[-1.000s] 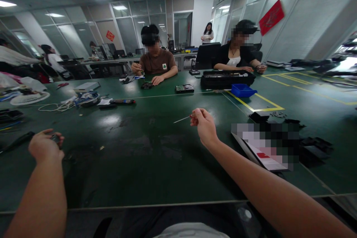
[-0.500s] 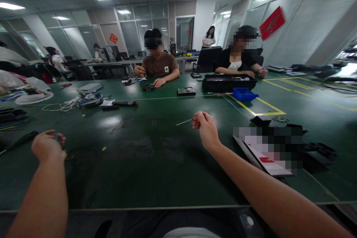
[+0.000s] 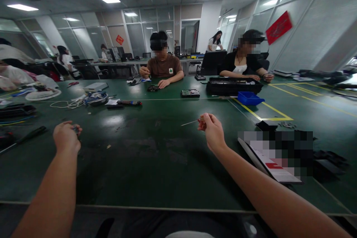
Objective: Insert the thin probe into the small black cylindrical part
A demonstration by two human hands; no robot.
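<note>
My right hand [image 3: 214, 130] is closed around the handle of a screwdriver [image 3: 190, 123], held above the green table [image 3: 125, 182]. Its thin metal shaft points left, and the handle is mostly hidden by my fingers. On the left, my left hand [image 3: 66, 137] is raised over the table with curled fingers. A small greyish piece [image 3: 75, 128] shows between those fingers, too small to name. Left of that hand lies a dark-handled tool with a long shaft [image 3: 30, 134]. A tiny pale scrap [image 3: 108, 146] rests on the tabletop between my hands.
At the right lie a white sheet-like item [image 3: 267, 156] and black plastic parts [image 3: 330, 163]. Farther back are a blue bin [image 3: 249, 98], a long black housing [image 3: 232, 86], a hard drive [image 3: 190, 93], an electric screwdriver [image 3: 129, 103] and bundled cables [image 3: 95, 98]. Two co-workers sit opposite.
My left hand has moved right and slightly up, the small piece still in its fingers. The whole view has shifted a little; my right hand keeps the screwdriver in nearly the same pose.
</note>
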